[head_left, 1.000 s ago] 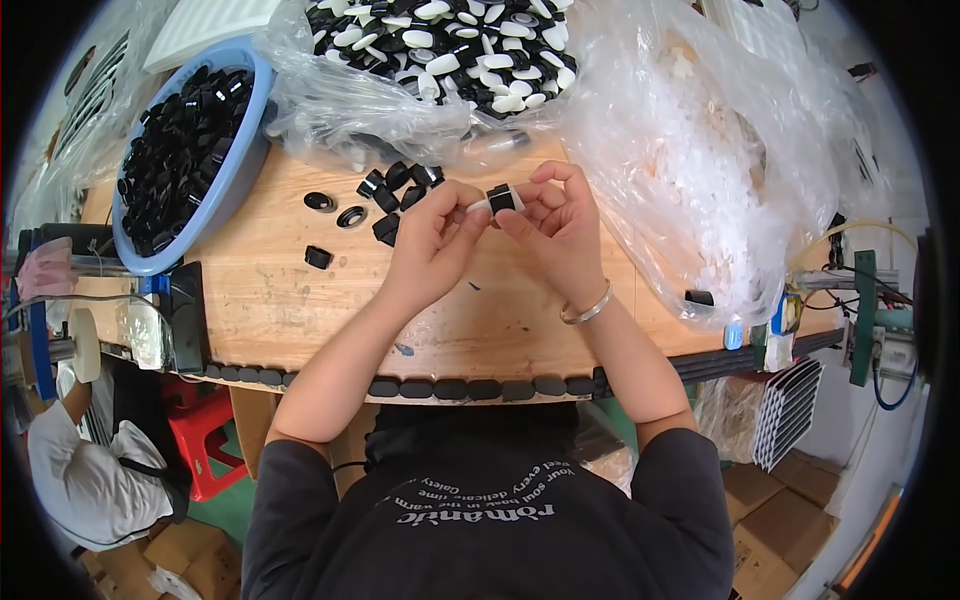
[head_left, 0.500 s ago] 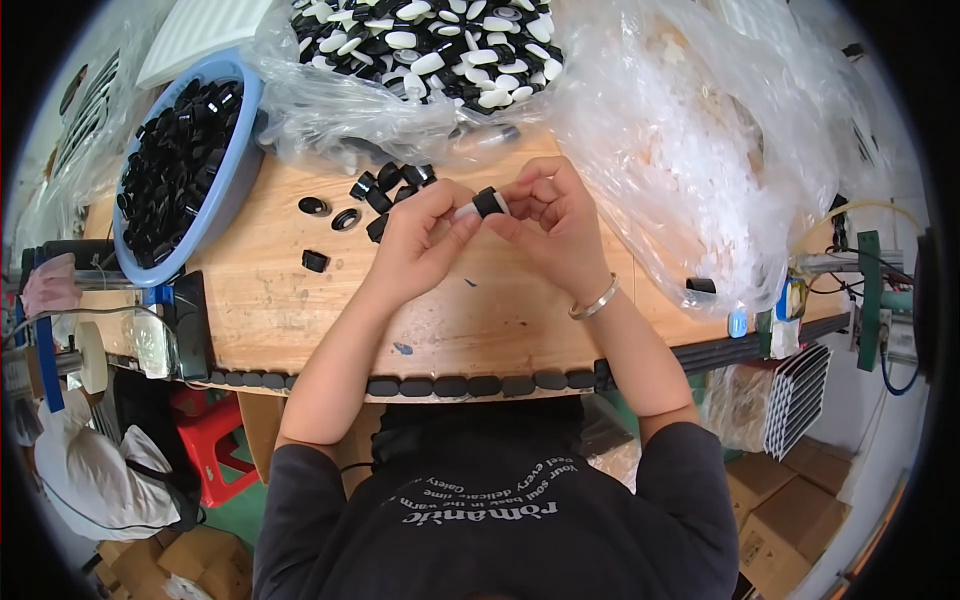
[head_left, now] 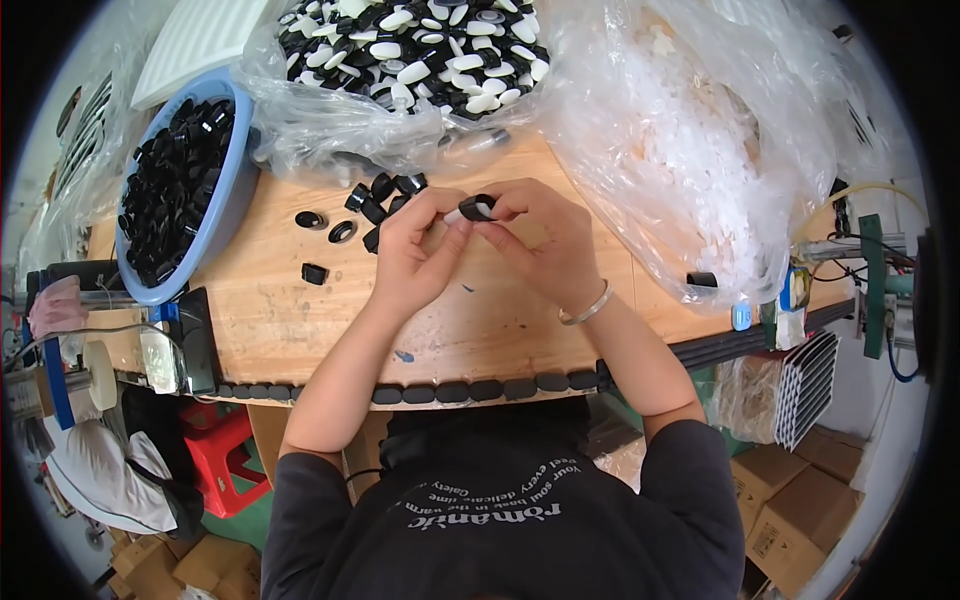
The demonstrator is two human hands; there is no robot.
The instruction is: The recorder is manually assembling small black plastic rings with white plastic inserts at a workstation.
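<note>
Both hands meet over the middle of the wooden table around a short black plastic cap [head_left: 478, 207] with a white piece showing inside its ring. My left hand [head_left: 420, 255] pinches it from the left, thumb and fingertips pressed together. From the other side my right hand [head_left: 550, 245] grips it, its thumb below and its fingers curled over the top. Fingertips cover part of the cap. Left of my left hand lies a small group of loose black caps [head_left: 381, 187], some on their sides. Two black rings [head_left: 342, 232] and a single black cap [head_left: 314, 273] lie nearer to me.
A blue basin [head_left: 245, 150] full of black caps stands at the left. Plastic bags at the back hold black and white pieces [head_left: 410, 50] and, at right, small white parts [head_left: 690, 170]. Dark padding [head_left: 453, 391] lines the front edge. A red stool [head_left: 225, 460] stands below left.
The black cap has turned so that its ring opening faces up more. My right hand has moved left, its spread fingers now closing on the cap. The whole view has shifted slightly.
</note>
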